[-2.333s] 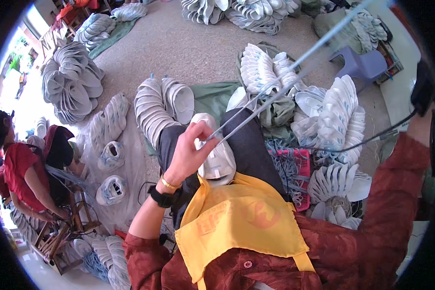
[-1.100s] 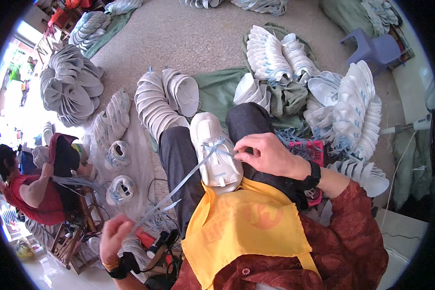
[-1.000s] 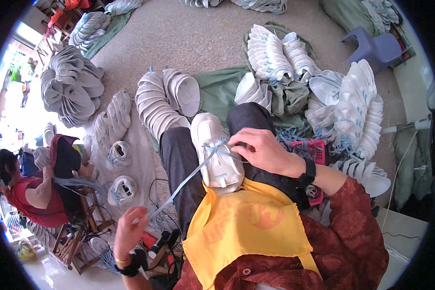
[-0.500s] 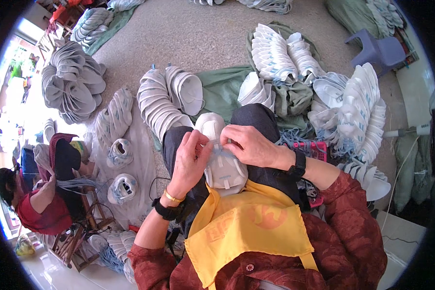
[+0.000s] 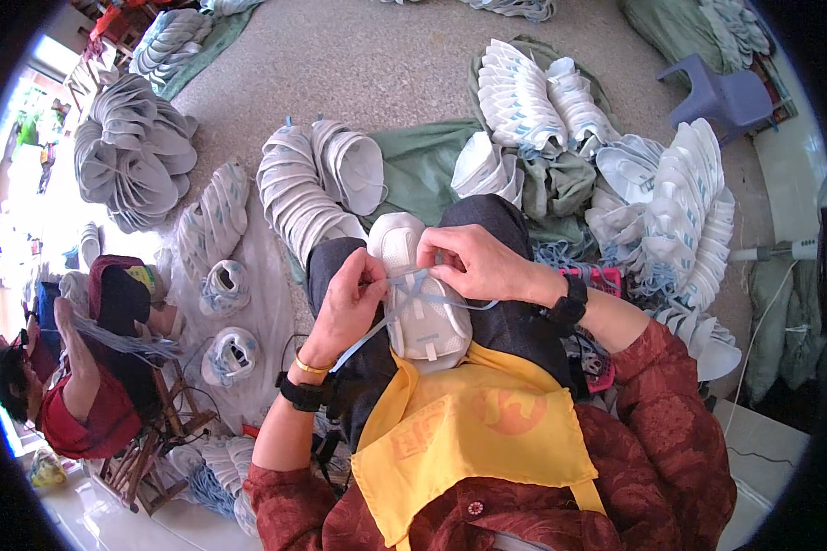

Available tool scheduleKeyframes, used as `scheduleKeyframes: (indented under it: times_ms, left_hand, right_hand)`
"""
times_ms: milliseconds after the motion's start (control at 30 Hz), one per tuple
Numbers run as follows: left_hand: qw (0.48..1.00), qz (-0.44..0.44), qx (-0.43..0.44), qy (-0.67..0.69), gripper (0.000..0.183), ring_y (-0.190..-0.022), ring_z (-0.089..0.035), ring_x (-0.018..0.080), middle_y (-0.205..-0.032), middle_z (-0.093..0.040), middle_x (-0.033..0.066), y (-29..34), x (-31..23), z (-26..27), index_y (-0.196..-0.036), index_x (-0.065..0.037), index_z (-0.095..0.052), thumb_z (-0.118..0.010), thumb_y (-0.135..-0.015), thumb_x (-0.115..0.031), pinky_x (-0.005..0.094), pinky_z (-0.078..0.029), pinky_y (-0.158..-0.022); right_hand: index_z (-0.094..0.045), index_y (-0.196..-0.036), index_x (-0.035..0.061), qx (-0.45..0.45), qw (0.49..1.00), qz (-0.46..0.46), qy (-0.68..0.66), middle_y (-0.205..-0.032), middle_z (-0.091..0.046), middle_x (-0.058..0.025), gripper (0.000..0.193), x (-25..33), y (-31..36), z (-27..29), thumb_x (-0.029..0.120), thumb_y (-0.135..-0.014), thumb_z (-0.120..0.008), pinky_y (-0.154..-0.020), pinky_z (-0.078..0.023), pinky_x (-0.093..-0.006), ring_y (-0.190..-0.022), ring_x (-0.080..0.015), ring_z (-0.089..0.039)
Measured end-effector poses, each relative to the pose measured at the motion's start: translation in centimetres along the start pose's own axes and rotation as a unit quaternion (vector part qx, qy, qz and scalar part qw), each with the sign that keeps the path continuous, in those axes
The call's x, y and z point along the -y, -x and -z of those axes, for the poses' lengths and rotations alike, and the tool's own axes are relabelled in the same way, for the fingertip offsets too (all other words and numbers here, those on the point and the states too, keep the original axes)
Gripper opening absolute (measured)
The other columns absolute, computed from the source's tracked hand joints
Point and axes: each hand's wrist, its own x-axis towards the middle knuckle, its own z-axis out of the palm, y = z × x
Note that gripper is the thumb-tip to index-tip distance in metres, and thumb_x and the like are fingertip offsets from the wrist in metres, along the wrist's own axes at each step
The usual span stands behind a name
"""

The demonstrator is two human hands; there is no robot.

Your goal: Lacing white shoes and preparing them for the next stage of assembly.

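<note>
A white shoe upper [image 5: 427, 331] rests on my lap between my knees, its toe pointing away from me. A light blue shoelace [image 5: 413, 292] crosses over its front, one end trailing down past my left wrist and another running out to the right. My left hand [image 5: 351, 298] is closed on the lace at the left edge of the upper. On the other side, my right hand [image 5: 473, 264] pinches the lace over the eyelet area, thumb and forefinger together. The exact eyelets under my fingertips are hidden.
Stacks of white uppers [image 5: 299, 184] lie beyond my knees, with more [image 5: 675, 211] at the right on green cloth [image 5: 423, 165]. Laced uppers [image 5: 232, 356] sit on plastic sheeting to the left. A co-worker [image 5: 87, 404] sits at far left. A purple stool [image 5: 721, 96] stands far right.
The blue lace now stretches visibly across the upper, with its ends drawn out to both sides. My hands stay close to the upper. The co-worker's arm has lifted.
</note>
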Motion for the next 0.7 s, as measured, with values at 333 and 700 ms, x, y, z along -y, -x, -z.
scheduleKeyframes:
  times_ms: [333, 700]
  left_hand:
    - [0.999, 0.017, -0.01, -0.033, 0.014, -0.077, -0.053, 0.007, -0.087, -0.054, -0.0002, 0.0, 0.1, -0.6, -0.098, -0.002, -0.055, -0.069, -0.094, 0.001, 0.0248, -0.047, -0.068]
    - [0.999, 0.04, -0.007, 0.0, 0.012, -0.077, -0.053, 0.008, -0.083, -0.056, -0.0009, -0.1, 0.3, -0.1, -0.096, -0.002, -0.055, -0.067, -0.097, 0.0, 0.0259, -0.046, -0.068]
  right_hand:
    - [-0.062, -0.1, 0.0002, 0.02, 0.999, 0.032, 0.0, -0.085, -0.07, -0.0125, 0.018, -1.4, -1.5, -0.1, -0.004, -0.082, -0.064, -0.065, -0.054, -0.0373, -0.07, -0.024, -0.068]
    - [-0.059, -0.101, -0.001, 0.069, 0.99, -0.091, -0.088, -0.087, -0.067, -0.0052, 0.01, -2.5, -1.9, 0.0, -0.006, -0.093, -0.062, -0.068, -0.056, -0.0278, -0.076, -0.0103, -0.066]
